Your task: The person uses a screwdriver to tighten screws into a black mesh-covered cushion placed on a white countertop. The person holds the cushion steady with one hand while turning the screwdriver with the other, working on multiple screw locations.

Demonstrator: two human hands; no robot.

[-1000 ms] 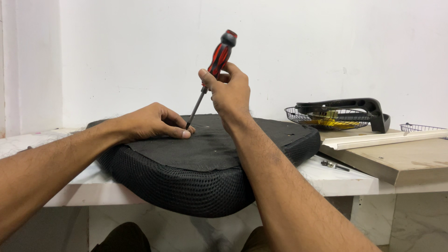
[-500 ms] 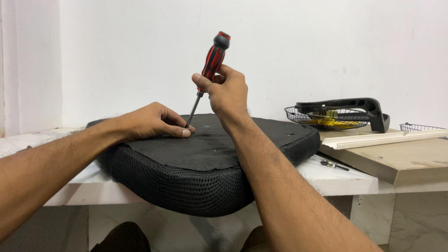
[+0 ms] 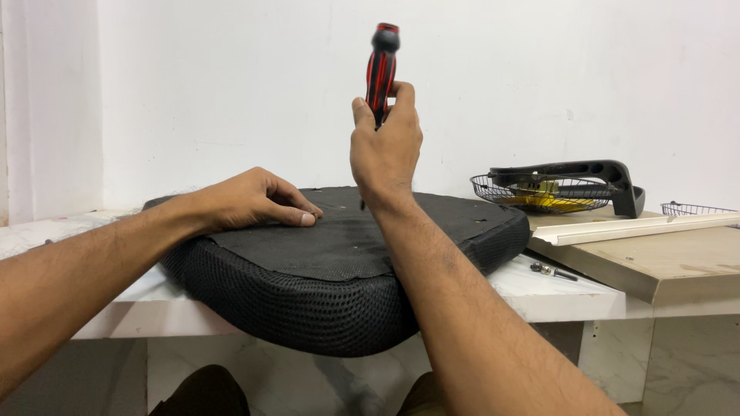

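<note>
Screwdriver now stands upright in my right hand, fingers closed round its red-black handle, no longer tilted; tip probably seated in the seat cushion, hidden; my left hand lies open, flat on the cushion.

The seat has a coarse black mesh side and a matt, felt-like cloth panel on top, under the left hand. The screwdriver in the right hand has a glossy red-and-black plastic handle. At 3 o'clock lie a smooth wooden board, a wire basket and the polished marble ledge.
</note>
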